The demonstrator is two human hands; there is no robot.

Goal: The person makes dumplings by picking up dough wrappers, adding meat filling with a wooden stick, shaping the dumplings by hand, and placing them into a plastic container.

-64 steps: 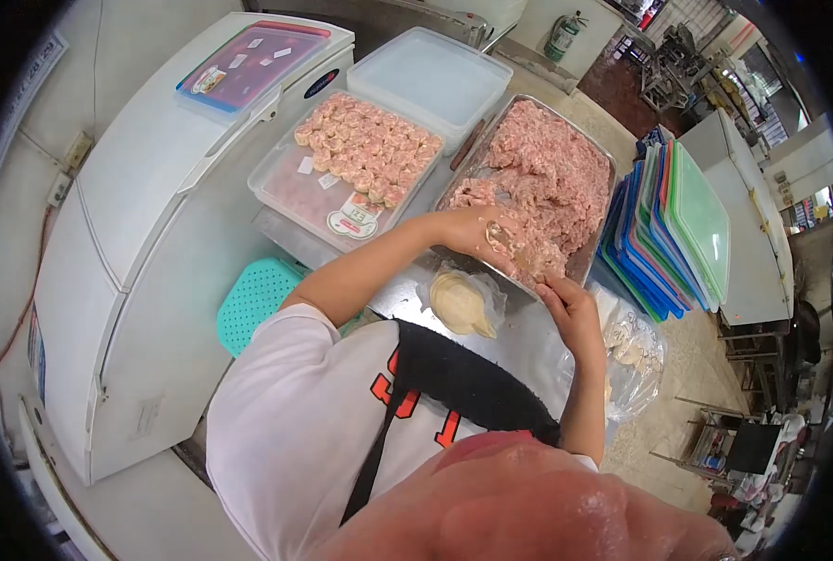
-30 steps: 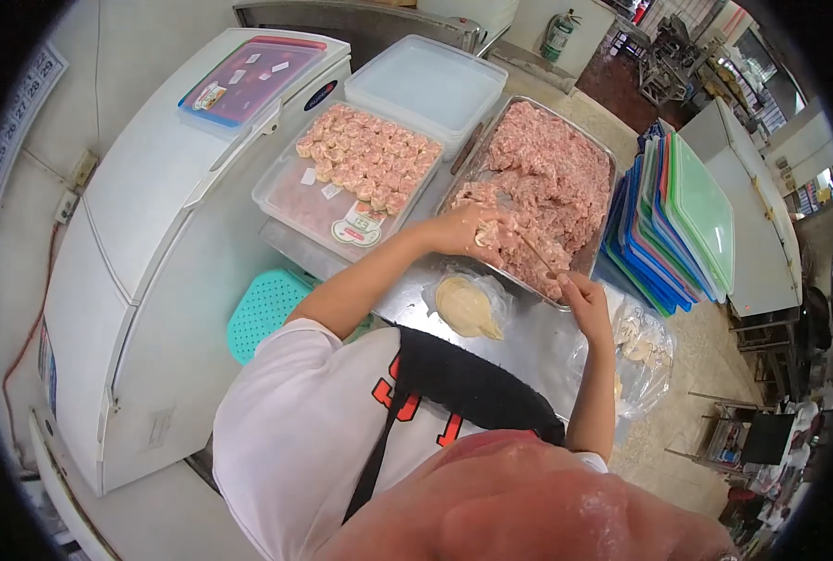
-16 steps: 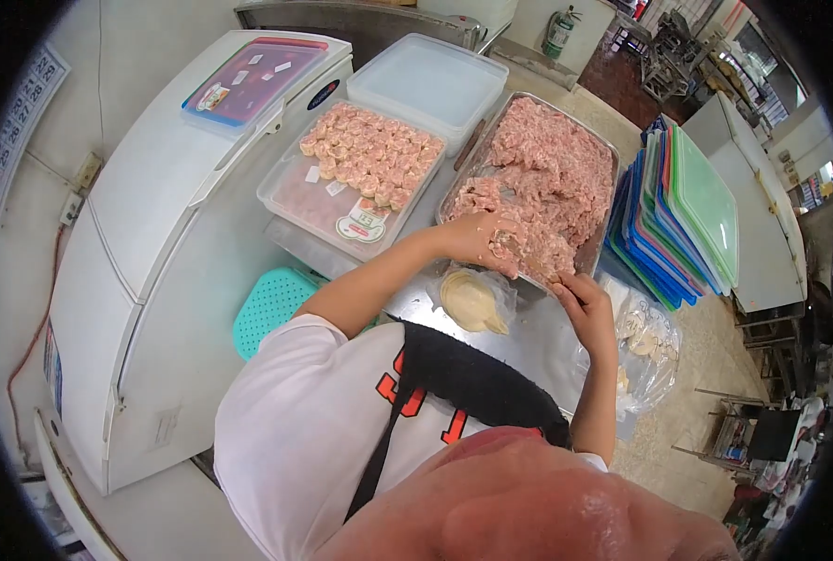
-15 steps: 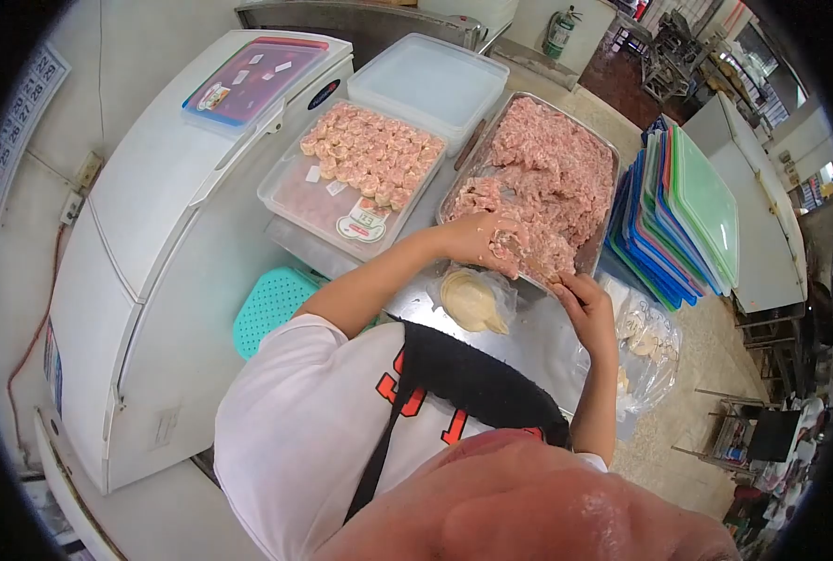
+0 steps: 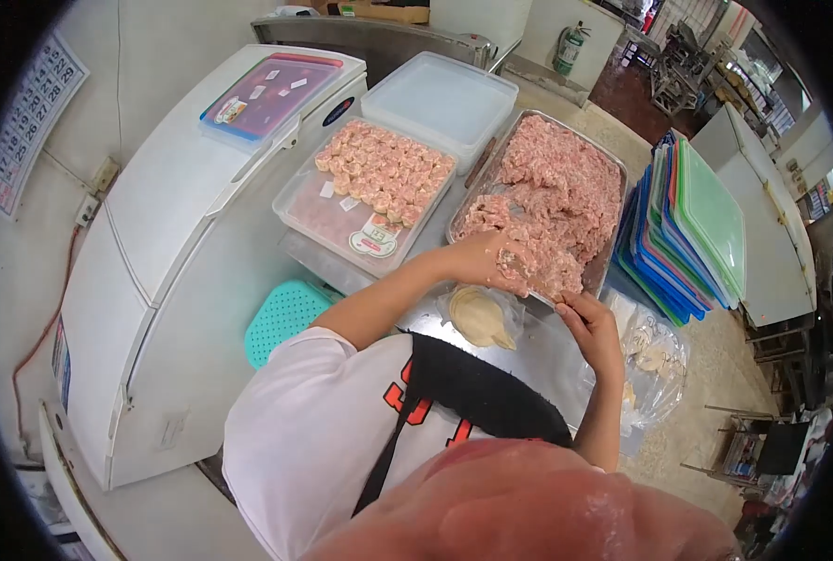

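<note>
My left hand (image 5: 484,259) is curled at the near edge of a metal tray (image 5: 451,222), its fingers closed around a lump of ground meat (image 5: 510,259). A large pink mound of ground meat (image 5: 566,178) fills the tray. At the tray's near right corner my right hand (image 5: 594,325) is closed in a pinch, fingertips against the meat; whatever it grips is too small to make out. Just below my left hand lies a stack of round pale wrappers (image 5: 480,316) on plastic.
A clear container (image 5: 290,210) left of the tray carries rows of meat-filled dumplings (image 5: 388,168) on its lid. Behind it stands a translucent container (image 5: 440,98). Stacked coloured lids (image 5: 706,224) and a plastic bag of wrappers (image 5: 655,351) are at right; a white freezer (image 5: 182,252) is at left.
The camera view has shifted, so the whole scene sits slightly lower and further right. Both hands stay at the tray's near edge with almost the same pose.
</note>
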